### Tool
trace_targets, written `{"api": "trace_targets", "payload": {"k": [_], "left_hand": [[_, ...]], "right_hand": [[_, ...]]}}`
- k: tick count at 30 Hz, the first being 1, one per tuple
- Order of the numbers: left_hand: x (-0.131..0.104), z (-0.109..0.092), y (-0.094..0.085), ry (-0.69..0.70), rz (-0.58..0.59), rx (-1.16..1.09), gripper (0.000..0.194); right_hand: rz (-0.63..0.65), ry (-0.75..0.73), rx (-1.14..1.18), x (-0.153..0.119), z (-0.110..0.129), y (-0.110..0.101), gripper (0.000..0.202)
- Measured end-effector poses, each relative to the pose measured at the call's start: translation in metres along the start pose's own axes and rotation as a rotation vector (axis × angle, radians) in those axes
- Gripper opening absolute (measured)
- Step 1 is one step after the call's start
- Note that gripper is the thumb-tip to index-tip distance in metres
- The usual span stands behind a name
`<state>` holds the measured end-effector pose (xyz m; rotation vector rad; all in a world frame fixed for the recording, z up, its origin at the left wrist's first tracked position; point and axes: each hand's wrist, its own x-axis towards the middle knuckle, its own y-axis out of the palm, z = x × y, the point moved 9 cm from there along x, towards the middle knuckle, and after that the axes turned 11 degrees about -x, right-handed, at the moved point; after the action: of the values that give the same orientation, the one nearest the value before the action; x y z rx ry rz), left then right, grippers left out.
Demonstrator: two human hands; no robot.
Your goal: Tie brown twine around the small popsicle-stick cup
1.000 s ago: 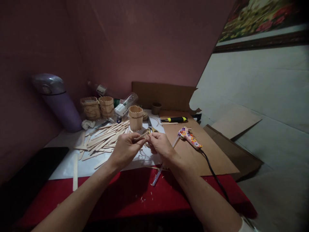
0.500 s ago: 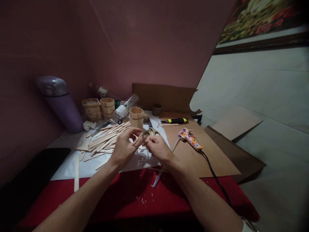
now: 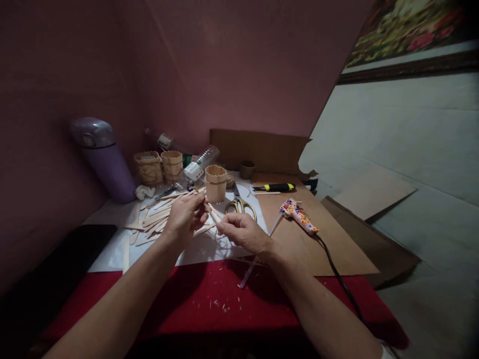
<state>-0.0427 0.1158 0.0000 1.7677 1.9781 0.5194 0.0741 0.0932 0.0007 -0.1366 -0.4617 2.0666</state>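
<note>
A thin piece of twine (image 3: 212,214), looking twisted or braided, stretches between my two hands. My left hand (image 3: 186,215) pinches its upper end near the pile of craft sticks (image 3: 159,217). My right hand (image 3: 243,232) grips the lower end between thumb and fingers, and loose strands curl beneath it over the white sheet. Just beyond my hands stands a small wooden-stick cup (image 3: 216,187) with a scalloped rim and a cord band. Gold-handled scissors (image 3: 241,207) lie to the right of the cup, and a ball of twine (image 3: 230,180) sits behind it.
A flowered glue gun (image 3: 299,217) rests on brown cardboard (image 3: 329,254), its black cable running off the front edge. Behind it lies a black-and-yellow utility knife (image 3: 277,187). At the left are a purple bottle (image 3: 110,164), two decorated cups (image 3: 148,168) and a clear plastic bottle (image 3: 202,162).
My hands have moved apart, exposing the length of twine between them. The left hand shifted left and the right hand dropped slightly. The view turned a little to the left.
</note>
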Motion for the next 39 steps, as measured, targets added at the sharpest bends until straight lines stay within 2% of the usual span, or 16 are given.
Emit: {"api": "trace_targets", "payload": {"k": [8,10,12,14,16,18,21,24,27,31,39], "left_hand": [[0.009,-0.003,-0.008,0.0,-0.044,-0.005,0.019],[0.015,0.004,-0.013,-0.074,-0.05,-0.035,0.023],[0.018,0.017,-0.018,-0.213,-0.053,-0.062,0.027],[0.021,0.023,-0.021,-0.262,-0.052,-0.06,0.029],[0.022,0.02,-0.022,-0.223,-0.049,-0.055,0.028],[0.02,0.011,-0.021,-0.118,-0.054,-0.019,0.024],[0.011,0.002,-0.011,0.009,-0.019,0.08,0.017],[0.002,0.009,0.007,-0.01,0.101,0.149,0.011],[-0.003,0.017,0.02,-0.038,0.214,0.179,0.016],[-0.006,0.022,0.028,-0.047,0.332,0.263,0.01],[-0.009,0.017,0.033,0.041,0.366,0.397,0.015]], "right_hand": [[0.055,-0.023,-0.013,-0.004,0.001,0.01,0.022],[0.064,-0.047,-0.007,-0.004,0.001,0.014,0.021],[0.06,-0.053,-0.005,-0.004,0.001,0.016,0.022],[0.043,-0.038,0.015,-0.004,-0.001,0.016,0.023],[0.0,0.001,0.076,-0.002,-0.005,0.012,0.025],[-0.09,0.055,0.161,0.0,-0.011,0.002,0.028],[-0.254,0.108,0.217,0.002,-0.022,-0.017,0.03],[-0.331,0.065,0.11,0.005,-0.022,-0.027,0.032],[-0.351,-0.048,-0.065,0.005,-0.012,-0.027,0.031],[-0.386,-0.114,-0.189,0.002,-0.004,-0.029,0.028],[-0.293,-0.083,-0.211,0.011,-0.015,-0.029,0.036]]}}
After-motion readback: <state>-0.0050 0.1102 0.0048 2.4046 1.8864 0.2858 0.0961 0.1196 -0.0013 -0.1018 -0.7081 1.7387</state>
